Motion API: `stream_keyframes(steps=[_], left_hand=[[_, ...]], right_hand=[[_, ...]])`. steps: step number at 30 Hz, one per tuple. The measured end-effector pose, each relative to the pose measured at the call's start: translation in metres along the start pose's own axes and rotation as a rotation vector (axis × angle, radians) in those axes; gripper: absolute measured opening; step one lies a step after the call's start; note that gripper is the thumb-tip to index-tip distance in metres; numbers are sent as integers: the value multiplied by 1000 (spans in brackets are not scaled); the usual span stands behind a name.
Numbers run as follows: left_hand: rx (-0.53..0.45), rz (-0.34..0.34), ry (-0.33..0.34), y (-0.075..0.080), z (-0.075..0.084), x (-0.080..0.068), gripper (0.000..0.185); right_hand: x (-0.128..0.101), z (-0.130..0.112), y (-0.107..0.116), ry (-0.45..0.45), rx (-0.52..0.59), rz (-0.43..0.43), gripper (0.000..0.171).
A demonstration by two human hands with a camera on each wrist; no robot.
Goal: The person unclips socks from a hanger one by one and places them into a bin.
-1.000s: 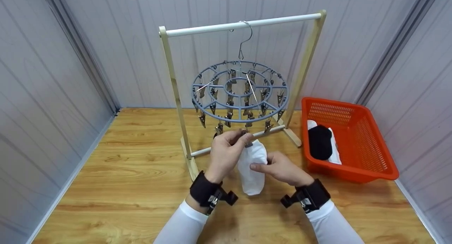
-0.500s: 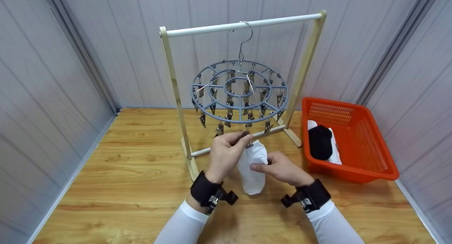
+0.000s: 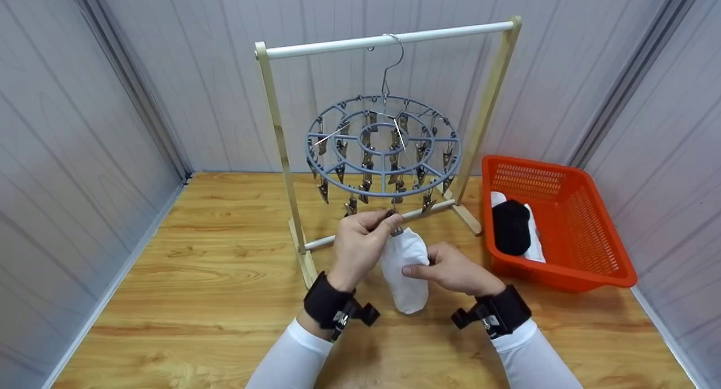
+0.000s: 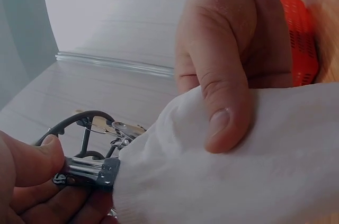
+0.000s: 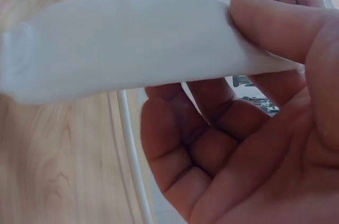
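A white sock (image 3: 406,285) hangs below the front of a round grey clip hanger (image 3: 383,193). My left hand (image 3: 360,245) pinches a metal clip (image 4: 90,171) between thumb and fingers. The tip of that clip meets the ribbed cuff edge of the sock in the left wrist view. On the sock's right side, my right hand (image 3: 455,269) pinches the fabric, thumb in front and fingers behind. The right wrist view shows the sock stretched out flat from that thumb, with the other fingers curled under it.
The hanger hooks over a white rod (image 3: 338,45) on a wooden stand (image 3: 487,110). Several metal clips dangle from its rings. To the right sits an orange basket (image 3: 608,231), with a black sock (image 3: 511,228) and white fabric (image 3: 534,237) inside. Panelled walls surround the wooden surface.
My right hand has shifted slightly right, and the lower part of the sock has swung right and a little down with it. My left hand stays at the clip.
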State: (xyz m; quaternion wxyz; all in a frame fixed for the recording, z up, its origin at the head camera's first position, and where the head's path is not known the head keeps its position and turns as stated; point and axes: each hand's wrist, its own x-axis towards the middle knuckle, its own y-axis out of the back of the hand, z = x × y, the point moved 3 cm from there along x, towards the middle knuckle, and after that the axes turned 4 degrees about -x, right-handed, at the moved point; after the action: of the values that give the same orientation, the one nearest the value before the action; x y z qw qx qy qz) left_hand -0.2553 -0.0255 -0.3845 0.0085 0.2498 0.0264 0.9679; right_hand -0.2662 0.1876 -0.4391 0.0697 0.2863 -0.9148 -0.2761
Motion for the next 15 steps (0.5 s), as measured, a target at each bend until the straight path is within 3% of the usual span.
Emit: stream_keyframes(steps=[8,15], left_hand=[[-22,1,5,1,-1,0,12],[-17,-9,16,0,-1,0,14]], right_hand=[[-7,0,13,-39,-106,-24,26],[-12,0,29,-78,-172,69,29]])
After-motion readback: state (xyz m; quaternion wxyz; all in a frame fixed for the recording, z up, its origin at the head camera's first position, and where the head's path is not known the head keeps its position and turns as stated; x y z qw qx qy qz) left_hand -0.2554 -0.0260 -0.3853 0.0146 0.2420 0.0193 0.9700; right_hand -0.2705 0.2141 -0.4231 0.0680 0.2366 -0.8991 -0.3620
